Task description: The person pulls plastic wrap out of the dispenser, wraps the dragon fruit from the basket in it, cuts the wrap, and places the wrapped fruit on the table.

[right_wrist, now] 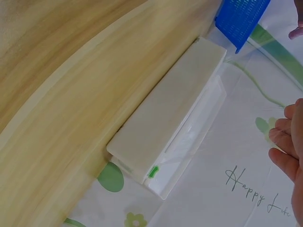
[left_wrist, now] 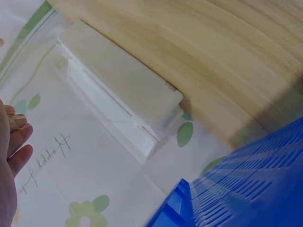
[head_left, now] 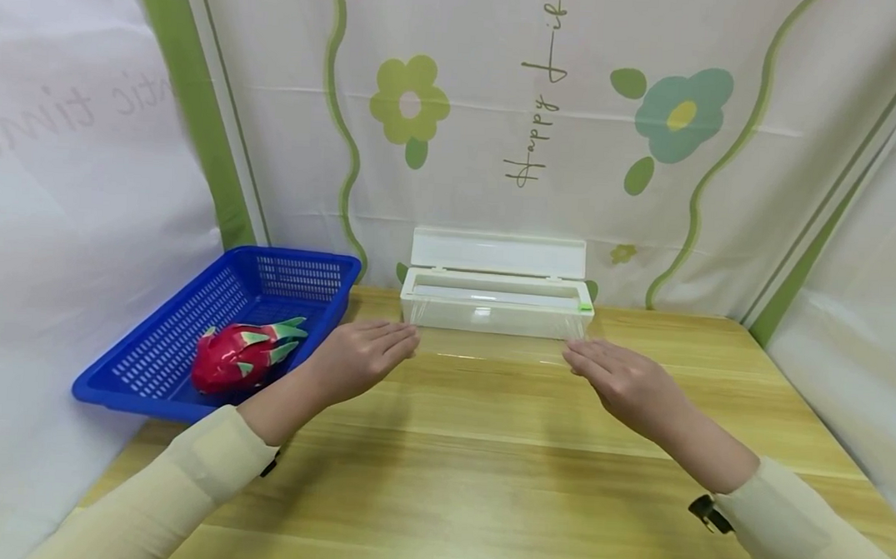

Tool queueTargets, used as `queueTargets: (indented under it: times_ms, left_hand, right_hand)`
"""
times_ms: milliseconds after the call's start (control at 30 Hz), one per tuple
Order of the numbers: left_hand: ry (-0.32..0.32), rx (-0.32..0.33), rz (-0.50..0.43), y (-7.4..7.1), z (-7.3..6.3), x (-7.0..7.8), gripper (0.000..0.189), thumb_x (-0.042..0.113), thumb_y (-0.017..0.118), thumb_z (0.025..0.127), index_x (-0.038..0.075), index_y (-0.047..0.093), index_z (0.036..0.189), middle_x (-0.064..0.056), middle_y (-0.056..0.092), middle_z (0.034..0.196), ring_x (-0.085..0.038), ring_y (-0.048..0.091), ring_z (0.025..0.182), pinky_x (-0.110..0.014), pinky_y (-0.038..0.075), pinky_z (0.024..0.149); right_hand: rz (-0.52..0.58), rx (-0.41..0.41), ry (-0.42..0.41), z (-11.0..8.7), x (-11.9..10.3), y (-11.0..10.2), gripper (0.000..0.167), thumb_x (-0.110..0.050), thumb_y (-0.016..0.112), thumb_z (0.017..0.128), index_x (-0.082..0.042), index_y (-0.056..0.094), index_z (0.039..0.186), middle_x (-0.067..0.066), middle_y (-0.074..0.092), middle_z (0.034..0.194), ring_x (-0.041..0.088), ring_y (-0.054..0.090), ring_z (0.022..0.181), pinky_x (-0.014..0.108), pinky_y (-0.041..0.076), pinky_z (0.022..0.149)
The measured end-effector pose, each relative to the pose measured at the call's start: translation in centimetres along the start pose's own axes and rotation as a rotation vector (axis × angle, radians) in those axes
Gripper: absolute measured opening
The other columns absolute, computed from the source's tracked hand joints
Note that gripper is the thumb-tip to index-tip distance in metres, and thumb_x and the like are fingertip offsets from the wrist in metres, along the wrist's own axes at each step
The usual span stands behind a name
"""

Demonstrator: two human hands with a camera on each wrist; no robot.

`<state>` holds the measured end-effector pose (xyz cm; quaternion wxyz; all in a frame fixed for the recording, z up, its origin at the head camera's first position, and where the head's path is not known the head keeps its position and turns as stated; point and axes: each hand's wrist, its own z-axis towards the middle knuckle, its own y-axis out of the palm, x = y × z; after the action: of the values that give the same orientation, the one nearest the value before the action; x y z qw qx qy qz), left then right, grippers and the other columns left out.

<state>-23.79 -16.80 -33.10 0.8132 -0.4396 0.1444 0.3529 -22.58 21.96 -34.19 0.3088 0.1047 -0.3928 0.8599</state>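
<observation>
A white cling film dispenser (head_left: 417,307) stands at the back of the table with its lid (head_left: 497,252) raised. Clear film (head_left: 490,346) stretches out from it over its front, with a faint free edge between the two hands. My left hand (head_left: 362,359) pinches the film's left corner; its fingertips gather the film in the left wrist view. At the right corner, my right hand (head_left: 631,386) pinches the film between thumb and fingers. A green slider (head_left: 585,306) sits at the dispenser's right end.
Left of my left hand stands a blue plastic basket (head_left: 150,404) holding a red dragon fruit (head_left: 222,361) with green scales. Behind the dispenser hangs a printed white curtain (head_left: 467,180). The wooden table (head_left: 483,498) extends below both forearms.
</observation>
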Motion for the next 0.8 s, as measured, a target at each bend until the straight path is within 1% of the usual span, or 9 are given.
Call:
queueTargets:
  times_ms: [100,233,333,533,800]
  left_hand:
    - [-0.002,0.019,0.004,-0.3,0.1,0.2,0.039,0.015,0.037,0.107,-0.001,0.072,0.104,-0.013,0.072,0.103,-0.023,0.071,0.09,-0.034,0.056,0.076]
    - [0.001,0.055,-0.002,-0.6,0.0,0.3,0.042,0.015,0.034,0.107,-0.001,0.072,0.104,-0.014,0.072,0.103,-0.023,0.071,0.09,-0.035,0.056,0.076]
    - [0.002,0.068,-0.007,-0.9,-0.1,0.4,0.042,0.014,0.033,0.107,-0.002,0.072,0.104,-0.014,0.072,0.103,-0.023,0.071,0.091,-0.035,0.056,0.077]
    - [0.011,0.064,-0.004,-2.1,0.1,0.7,0.039,0.011,0.035,0.107,-0.002,0.072,0.106,-0.015,0.071,0.105,-0.023,0.07,0.094,-0.036,0.055,0.079]
    - [0.028,0.062,0.024,-3.4,0.3,1.1,0.035,0.008,0.038,0.106,-0.001,0.072,0.108,-0.015,0.07,0.108,-0.023,0.069,0.097,-0.036,0.055,0.082]
  right_hand:
    - [-0.001,0.016,0.007,0.1,-0.2,-0.4,0.042,-0.013,0.035,0.107,0.01,0.069,0.104,0.02,0.071,0.099,0.033,0.07,0.085,0.042,0.057,0.07]
    - [0.018,0.081,-0.002,0.3,-0.3,-0.6,0.038,-0.012,0.038,0.106,0.01,0.069,0.103,0.021,0.071,0.098,0.034,0.07,0.082,0.043,0.057,0.067]
    - [0.026,0.101,-0.009,0.5,-0.4,-0.8,0.037,-0.011,0.039,0.106,0.01,0.069,0.102,0.021,0.071,0.097,0.035,0.07,0.081,0.043,0.057,0.066]
    - [0.003,0.121,-0.027,0.9,-0.8,-1.5,0.036,-0.011,0.041,0.105,0.01,0.07,0.101,0.021,0.071,0.098,0.033,0.07,0.081,0.044,0.056,0.066]
    - [-0.008,0.177,-0.057,1.8,-1.4,-2.8,0.034,-0.008,0.041,0.104,0.01,0.069,0.099,0.02,0.071,0.098,0.032,0.071,0.079,0.044,0.055,0.066]
